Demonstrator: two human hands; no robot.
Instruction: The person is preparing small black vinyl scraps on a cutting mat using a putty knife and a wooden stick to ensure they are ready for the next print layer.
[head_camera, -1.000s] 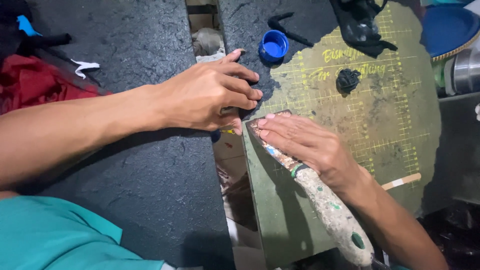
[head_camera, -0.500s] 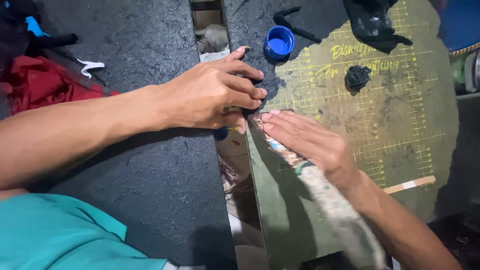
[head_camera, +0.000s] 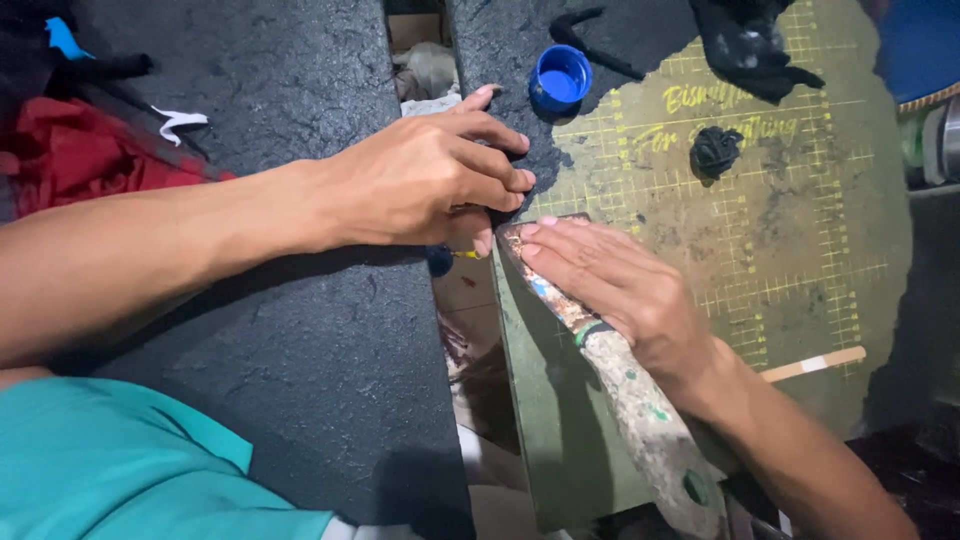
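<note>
A paint-spattered flat tool (head_camera: 600, 350) — a long blade with a thick, speckled handle — lies slanted along the left edge of a worn green cutting mat (head_camera: 800, 280). Its tip sits near the middle of the view, and the handle runs down toward the lower right. The right hand (head_camera: 610, 285) lies flat on the blade, fingers stretched out together and pressing down rather than wrapped around it. The left hand (head_camera: 430, 180) reaches in from the left and rests just above the blade's tip, fingers curled loosely with the fingertips down on the dark worktop (head_camera: 300, 330); whether it pinches anything cannot be told. The two hands nearly touch at the fingertips.

Below the left hand a gap in the worktop shows clutter, with a small dark blue piece (head_camera: 440, 260) at its edge. On the mat sit a crumpled black scrap (head_camera: 715, 152) and a larger black cloth (head_camera: 750, 45). A blue bottle cap (head_camera: 560, 78) lies beside the mat's upper corner — open side up. A pale wooden stick (head_camera: 815, 365) pokes out from behind the right wrist. Red cloth (head_camera: 90, 150) lies far left.
</note>
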